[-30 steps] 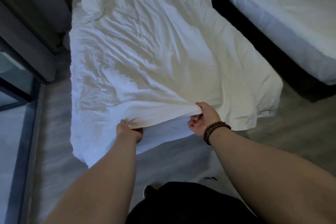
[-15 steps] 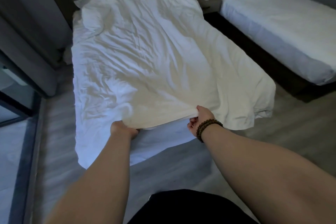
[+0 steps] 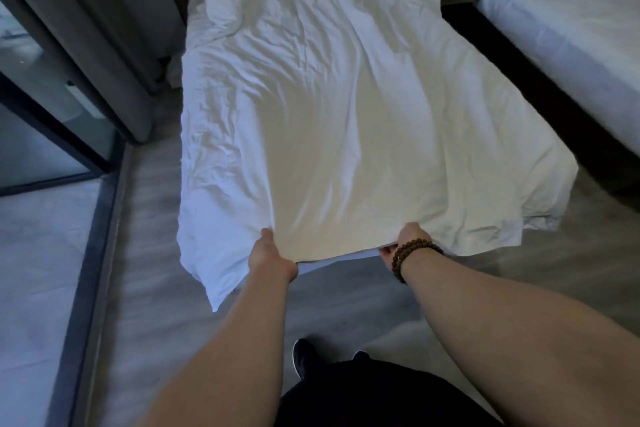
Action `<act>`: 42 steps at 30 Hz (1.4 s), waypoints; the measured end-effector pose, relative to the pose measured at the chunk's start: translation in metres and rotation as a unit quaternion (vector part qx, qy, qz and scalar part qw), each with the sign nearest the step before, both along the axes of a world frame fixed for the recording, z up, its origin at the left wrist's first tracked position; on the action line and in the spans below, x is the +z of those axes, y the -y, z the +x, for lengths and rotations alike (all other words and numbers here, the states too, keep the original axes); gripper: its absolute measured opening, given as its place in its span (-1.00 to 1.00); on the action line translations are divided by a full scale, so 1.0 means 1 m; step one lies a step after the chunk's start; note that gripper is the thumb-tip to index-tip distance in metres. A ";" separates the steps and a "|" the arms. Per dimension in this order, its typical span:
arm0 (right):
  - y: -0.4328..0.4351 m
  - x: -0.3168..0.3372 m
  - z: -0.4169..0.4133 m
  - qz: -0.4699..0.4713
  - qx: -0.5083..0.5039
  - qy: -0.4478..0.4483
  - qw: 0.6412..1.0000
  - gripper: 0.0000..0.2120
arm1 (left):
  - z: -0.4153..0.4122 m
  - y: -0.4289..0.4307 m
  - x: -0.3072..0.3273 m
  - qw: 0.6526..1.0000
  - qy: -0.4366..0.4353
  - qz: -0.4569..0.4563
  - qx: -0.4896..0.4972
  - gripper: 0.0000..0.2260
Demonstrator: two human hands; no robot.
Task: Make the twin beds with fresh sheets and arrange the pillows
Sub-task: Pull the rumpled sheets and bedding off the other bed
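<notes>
At the foot of the bed (image 3: 196, 24) I see left hand (image 3: 268, 255) and right hand (image 3: 408, 240) each clamped on the sheet (image 3: 346, 114), spaced apart, I'd say, to pull it flat.

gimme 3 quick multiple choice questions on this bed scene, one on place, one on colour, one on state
1. Where is the second bed relative to the one under the sheet?
A. to its left
B. to its right
C. behind the person

2. What colour is the bead bracelet?
A. red
B. white
C. brown

3. What are the left hand and right hand doing?
A. both grip the sheet's near edge
B. both hang idle
C. one holds a pillow

Answers: 1 B, it lies across the dark gap at the right of the view. 2 C, the beads on the right wrist are dark brown. 3 A, each hand pinches the lifted edge at the foot of the bed.
</notes>
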State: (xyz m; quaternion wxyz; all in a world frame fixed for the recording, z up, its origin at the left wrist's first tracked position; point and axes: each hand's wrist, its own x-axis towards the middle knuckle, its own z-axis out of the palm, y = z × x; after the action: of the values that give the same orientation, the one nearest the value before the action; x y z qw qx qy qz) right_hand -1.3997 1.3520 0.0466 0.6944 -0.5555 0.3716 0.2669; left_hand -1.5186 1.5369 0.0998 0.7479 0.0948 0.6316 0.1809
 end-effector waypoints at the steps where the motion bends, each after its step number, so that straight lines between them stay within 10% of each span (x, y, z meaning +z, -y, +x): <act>1: -0.005 -0.002 -0.011 0.024 -0.017 -0.024 0.999 -0.57 | -0.005 0.001 -0.004 0.999 -0.012 0.012 -0.050 -0.80; 9: -0.091 0.020 -0.078 0.186 0.041 -0.150 0.970 -0.73 | -0.011 0.001 0.016 0.993 0.027 0.058 -0.096 -0.76; 28: -0.159 0.048 -0.119 0.099 -0.107 -0.007 0.989 -0.83 | -0.054 -0.195 -0.027 0.991 0.052 -0.121 -0.022 -0.81; 42: -0.228 0.043 -0.152 0.041 -0.152 -0.002 0.988 -0.82 | -0.131 -0.274 -0.037 0.986 0.104 -0.029 -0.131 -0.79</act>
State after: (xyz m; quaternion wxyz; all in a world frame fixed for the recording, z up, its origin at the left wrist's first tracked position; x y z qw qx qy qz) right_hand -1.5518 1.5796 0.0891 0.7484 -0.4631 0.4415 0.1747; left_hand -1.6493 1.8109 0.0624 0.8290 0.1355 0.5377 0.0720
